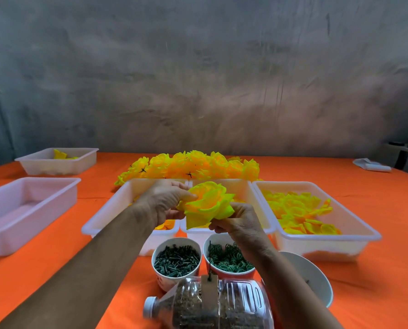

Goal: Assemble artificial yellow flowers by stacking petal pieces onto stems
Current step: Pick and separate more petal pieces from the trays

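Both hands hold a yellow flower (207, 205) above the white trays in the middle of the table. My left hand (167, 200) grips its left side with curled fingers. My right hand (238, 222) pinches it from below on the right. Its stem is hidden by the petals and fingers. A pile of finished yellow flowers (193, 166) lies behind the trays. A tray (317, 241) at the right holds loose yellow petal pieces (300, 214). A thin dark spike (209, 262) stands upright on a block on a lying plastic bottle (210, 302).
Two paper cups hold dark green stem parts (176, 260) and green ring pieces (231, 258). A white bowl (314, 279) sits at the right. Two more white trays (24, 210) (58, 160) stand at the left on the orange tablecloth (55, 257). A grey wall rises behind.
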Action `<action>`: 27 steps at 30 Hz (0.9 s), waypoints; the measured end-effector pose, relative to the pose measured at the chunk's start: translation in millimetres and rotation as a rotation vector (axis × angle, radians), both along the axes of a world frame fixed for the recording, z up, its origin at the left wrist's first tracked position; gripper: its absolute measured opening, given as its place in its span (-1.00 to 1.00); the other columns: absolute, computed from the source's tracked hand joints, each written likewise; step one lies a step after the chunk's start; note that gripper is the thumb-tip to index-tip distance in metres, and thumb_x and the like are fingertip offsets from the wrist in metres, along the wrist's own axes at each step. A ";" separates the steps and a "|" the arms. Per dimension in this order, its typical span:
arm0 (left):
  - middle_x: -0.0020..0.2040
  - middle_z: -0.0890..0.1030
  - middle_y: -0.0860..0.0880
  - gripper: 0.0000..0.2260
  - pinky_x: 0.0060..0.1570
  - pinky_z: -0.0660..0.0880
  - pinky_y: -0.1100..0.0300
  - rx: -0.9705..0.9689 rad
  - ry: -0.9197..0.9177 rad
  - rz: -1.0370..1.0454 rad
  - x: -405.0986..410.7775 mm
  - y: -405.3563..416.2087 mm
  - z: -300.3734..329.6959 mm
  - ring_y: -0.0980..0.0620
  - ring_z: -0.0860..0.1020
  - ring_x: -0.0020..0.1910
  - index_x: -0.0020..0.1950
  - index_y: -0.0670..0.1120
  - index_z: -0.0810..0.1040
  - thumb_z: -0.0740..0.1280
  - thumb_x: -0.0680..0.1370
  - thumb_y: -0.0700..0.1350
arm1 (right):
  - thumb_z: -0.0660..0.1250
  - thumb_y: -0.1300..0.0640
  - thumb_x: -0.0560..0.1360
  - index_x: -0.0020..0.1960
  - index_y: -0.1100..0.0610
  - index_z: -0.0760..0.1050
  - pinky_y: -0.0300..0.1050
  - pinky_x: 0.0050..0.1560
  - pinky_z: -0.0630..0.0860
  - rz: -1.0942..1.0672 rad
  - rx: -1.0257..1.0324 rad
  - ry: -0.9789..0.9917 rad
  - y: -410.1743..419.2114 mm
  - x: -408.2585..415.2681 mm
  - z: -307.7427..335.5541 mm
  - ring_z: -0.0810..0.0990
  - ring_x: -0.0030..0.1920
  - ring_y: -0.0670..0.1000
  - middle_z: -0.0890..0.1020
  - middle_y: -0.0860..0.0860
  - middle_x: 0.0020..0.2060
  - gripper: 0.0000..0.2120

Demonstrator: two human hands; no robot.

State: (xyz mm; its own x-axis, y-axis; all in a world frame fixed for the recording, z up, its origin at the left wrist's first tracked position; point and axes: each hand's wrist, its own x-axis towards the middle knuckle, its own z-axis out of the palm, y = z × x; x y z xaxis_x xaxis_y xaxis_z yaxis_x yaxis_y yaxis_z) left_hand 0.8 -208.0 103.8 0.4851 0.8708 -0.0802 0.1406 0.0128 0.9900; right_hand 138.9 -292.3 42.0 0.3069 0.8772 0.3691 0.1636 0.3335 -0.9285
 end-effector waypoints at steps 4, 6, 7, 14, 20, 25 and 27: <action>-0.23 0.56 -0.06 -0.87 -0.57 0.42 0.32 0.162 0.044 0.097 3.2 1.4 -1.7 0.05 0.43 -0.44 -0.12 -0.12 0.54 0.40 0.46 -0.33 | 0.40 0.44 0.38 -0.33 0.20 0.61 -0.24 -0.38 0.47 -0.023 -0.007 -0.053 4.6 -1.9 -0.7 0.52 -0.49 -0.11 0.61 -0.03 -0.52 -0.81; -0.17 0.56 -0.08 -0.89 -0.53 0.44 0.31 0.194 0.028 0.122 4.8 2.6 -3.6 0.04 0.45 -0.37 -0.06 -0.14 0.55 0.40 0.47 -0.31 | 0.39 0.44 0.39 -0.32 0.22 0.60 -0.23 -0.38 0.46 -0.030 -0.004 -0.031 6.8 -3.1 -0.5 0.52 -0.50 -0.11 0.60 -0.03 -0.53 -0.82; -0.15 0.56 -0.10 -0.91 -0.49 0.47 0.27 0.175 -0.003 0.127 5.4 2.5 -4.4 0.03 0.47 -0.33 -0.05 -0.15 0.54 0.39 0.49 -0.28 | 0.39 0.45 0.39 -0.30 0.23 0.60 -0.23 -0.38 0.46 -0.036 0.000 -0.007 7.8 -3.1 -0.8 0.52 -0.50 -0.11 0.59 -0.04 -0.54 -0.83; -0.13 0.53 -0.09 -0.75 -0.42 0.51 0.21 -0.075 0.033 0.041 -2.1 1.0 -4.9 -0.02 0.53 -0.30 -0.07 -0.08 0.51 0.42 0.46 0.08 | 0.42 0.45 0.35 -0.30 0.18 0.62 -0.25 -0.37 0.46 -0.071 0.082 0.103 9.4 -1.8 -6.8 0.51 -0.46 -0.09 0.62 -0.02 -0.50 -0.80; -0.25 0.57 -0.09 -0.87 -0.43 0.49 0.15 -0.063 -0.032 0.015 -2.0 5.0 -9.3 -0.01 0.52 -0.33 -0.13 -0.13 0.51 0.41 0.45 -0.31 | 0.42 0.49 0.32 -0.20 0.20 0.65 -0.14 -0.29 0.54 -0.035 0.129 0.062 12.7 -2.7 -11.2 0.56 -0.31 -0.02 0.68 0.07 -0.34 -0.78; -0.21 0.59 -0.12 -0.85 -0.16 0.51 0.05 0.025 -0.175 0.110 1.5 6.6 -13.4 -0.03 0.55 -0.27 -0.09 -0.14 0.53 0.39 0.45 -0.36 | 0.39 0.50 0.35 -0.26 0.18 0.65 -0.09 -0.29 0.57 -0.068 0.134 0.014 16.2 -5.6 -9.5 0.58 -0.36 -0.01 0.68 0.07 -0.37 -0.76; -0.22 0.59 -0.11 -0.92 -0.22 0.51 0.08 -0.009 -0.233 0.105 0.9 6.5 -14.3 -0.02 0.54 -0.28 -0.12 -0.14 0.51 0.39 0.48 -0.27 | 0.38 0.51 0.35 -0.31 0.15 0.62 -0.25 -0.37 0.48 -0.079 0.149 0.024 16.9 -5.3 -8.0 0.52 -0.46 -0.14 0.64 -0.06 -0.47 -0.72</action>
